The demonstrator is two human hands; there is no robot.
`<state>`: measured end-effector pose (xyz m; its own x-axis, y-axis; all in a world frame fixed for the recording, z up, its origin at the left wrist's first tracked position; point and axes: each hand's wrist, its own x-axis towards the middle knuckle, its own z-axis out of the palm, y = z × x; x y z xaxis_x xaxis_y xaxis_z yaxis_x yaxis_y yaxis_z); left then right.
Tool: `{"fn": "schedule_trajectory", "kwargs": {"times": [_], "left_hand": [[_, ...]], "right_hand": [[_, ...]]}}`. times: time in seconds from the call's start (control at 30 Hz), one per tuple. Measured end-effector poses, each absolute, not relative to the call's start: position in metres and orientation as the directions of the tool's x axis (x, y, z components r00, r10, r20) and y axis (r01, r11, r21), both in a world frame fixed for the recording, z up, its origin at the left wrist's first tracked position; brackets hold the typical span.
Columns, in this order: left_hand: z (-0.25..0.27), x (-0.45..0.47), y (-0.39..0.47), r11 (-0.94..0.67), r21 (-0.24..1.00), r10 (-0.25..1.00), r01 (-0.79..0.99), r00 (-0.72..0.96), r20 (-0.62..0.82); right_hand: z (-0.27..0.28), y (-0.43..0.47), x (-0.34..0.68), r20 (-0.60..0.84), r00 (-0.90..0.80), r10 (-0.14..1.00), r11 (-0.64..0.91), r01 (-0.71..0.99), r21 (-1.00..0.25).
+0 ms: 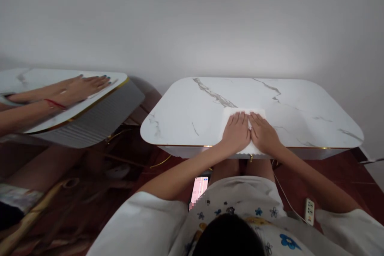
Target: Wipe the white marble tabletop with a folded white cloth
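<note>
A white cloth or paper sheet lies spread on a white marble-patterned tabletop, near its front edge. My left hand rests flat on the sheet, fingers stretched forward. Close beside it, my right hand lies flat on the same sheet, and the two hands almost meet at the fingers. Parts of the sheet are hidden under both palms. Its lower end reaches the gold-trimmed front edge, just above a small gold knob.
At left, another person's hands lie flat on a second marble-patterned table. Below my left arm is a lit phone. A white power strip with a cable is at lower right. A grey wall stands behind.
</note>
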<state>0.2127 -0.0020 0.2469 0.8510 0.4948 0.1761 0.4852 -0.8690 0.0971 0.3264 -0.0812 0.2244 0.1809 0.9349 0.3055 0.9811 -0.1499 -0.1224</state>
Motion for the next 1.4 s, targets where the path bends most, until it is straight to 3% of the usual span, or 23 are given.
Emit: {"fn": "schedule_trajectory", "kwargs": {"times": [0.3, 0.9, 1.4], "left_hand": [[0.242, 0.276, 0.045, -0.869, 0.102, 0.493, 0.485, 0.824, 0.280], [0.234, 0.363, 0.215, -0.884, 0.098, 0.460, 0.457, 0.815, 0.351], [0.233, 0.414, 0.182, -0.952, 0.080, 0.306, 0.297, 0.891, 0.334]], "right_hand": [[0.231, -0.025, 0.400, 0.153, 0.151, 0.977, -0.137, 0.986, -0.097], [0.228, 0.141, 0.474, 0.297, 0.191, 0.936, -0.168, 0.981, -0.100], [0.208, 0.097, 0.524, 0.354, 0.343, 0.870, -0.310, 0.939, -0.148]]}}
